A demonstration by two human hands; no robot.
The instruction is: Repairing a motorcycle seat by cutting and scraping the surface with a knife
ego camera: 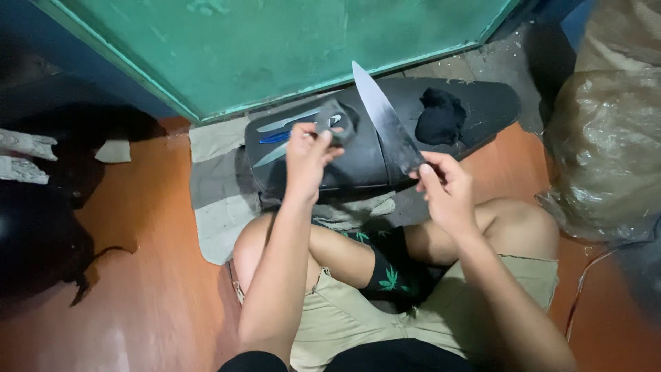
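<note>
My right hand (444, 186) grips the handle end of a large kitchen knife (383, 114), its blade pointing up and away from me. Left of the blade, my left hand (308, 157) pinches a small grey folded piece, probably abrasive paper or cloth (337, 120); the piece does not touch the blade. Both hands hover over a black motorcycle seat (358, 162) that lies on the floor in front of my crossed legs.
On the seat lie two or three more knives (282, 131), one with a blue handle, and a crumpled black cloth (441, 117). A green panel (275, 41) stands behind. A plastic-wrapped bundle (606, 151) is at the right, dark objects at the left, on an orange floor (138, 227).
</note>
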